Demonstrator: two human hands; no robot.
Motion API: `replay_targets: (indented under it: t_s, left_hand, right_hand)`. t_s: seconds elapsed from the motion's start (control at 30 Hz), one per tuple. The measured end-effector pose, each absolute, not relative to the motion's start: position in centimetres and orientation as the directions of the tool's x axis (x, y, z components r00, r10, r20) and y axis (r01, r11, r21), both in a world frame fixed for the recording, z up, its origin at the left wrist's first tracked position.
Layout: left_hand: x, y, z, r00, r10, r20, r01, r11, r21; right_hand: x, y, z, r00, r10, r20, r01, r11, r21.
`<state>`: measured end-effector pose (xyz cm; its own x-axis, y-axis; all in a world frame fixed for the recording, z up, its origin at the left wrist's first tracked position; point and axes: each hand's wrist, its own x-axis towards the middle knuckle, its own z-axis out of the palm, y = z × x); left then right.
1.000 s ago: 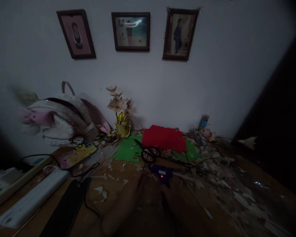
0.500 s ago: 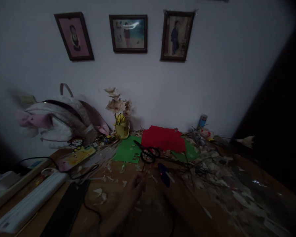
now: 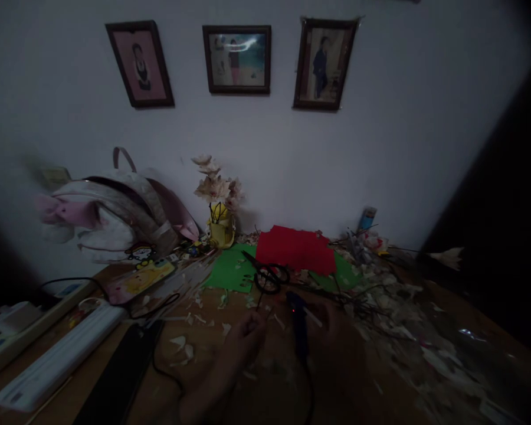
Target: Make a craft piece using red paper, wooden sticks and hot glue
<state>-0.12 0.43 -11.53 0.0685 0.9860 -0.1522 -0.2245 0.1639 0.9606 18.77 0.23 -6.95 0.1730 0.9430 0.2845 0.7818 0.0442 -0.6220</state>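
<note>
My right hand, dim in the shadow, is shut on a dark blue hot glue gun with a small red light. A white glue stick shows beside the gun. My left hand pinches what looks like a thin dark twig, a little left of the gun. Just beyond it, black-handled scissors lie on a green paper sheet, next to a crumpled red paper.
Paper scraps and dry twigs litter the wooden table. Paper flowers stand in a yellow holder. To the left lie a backpack, a power strip, a white box and a black strip.
The glue gun has turned and shifted down and right, its glue stick now showing. My left hand has drawn slightly left, away from the gun.
</note>
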Motion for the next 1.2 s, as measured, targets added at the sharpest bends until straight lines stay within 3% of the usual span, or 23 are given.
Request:
replay_targets:
  t_s: [0.27, 0.4, 0.47, 0.57, 0.73, 1.2]
  left_hand:
    - [-0.1, 0.3, -11.5, 0.134, 0.985, -0.113, -0.195, 0.137, 0.971]
    - [0.1, -0.6, -10.7, 0.184, 0.974, -0.129, -0.162, 0.16, 0.974]
    - [0.2, -1.0, -10.3, 0.216, 0.967, -0.138, -0.158, 0.174, 0.972]
    - [0.3, -1.4, -9.6, 0.255, 0.959, -0.126, -0.165, 0.172, 0.971]
    - [0.3, -1.9, -8.7, 0.294, 0.942, -0.164, -0.196, 0.227, 0.954]
    - [0.8, -1.9, -8.9, 0.243, 0.945, -0.218, -0.211, 0.271, 0.939]
  right_hand:
    - [19.2, 0.6, -8.2, 0.03, 0.844, 0.535, 0.651, 0.389, -0.651]
    - [18.7, 1.1, -9.6, 0.163, 0.755, 0.636, 0.545, 0.468, -0.696]
    - [18.5, 1.2, -10.4, 0.214, 0.679, 0.702, 0.534, 0.52, -0.666]
    - [18.5, 1.1, -11.0, 0.152, 0.605, 0.782, 0.578, 0.587, -0.567]
    - [18.6, 0.4, -11.0, 0.053, 0.654, 0.755, 0.602, 0.582, -0.547]
    - [18.1, 0.4, -10.6, 0.117, 0.653, 0.748, 0.5, 0.612, -0.613]
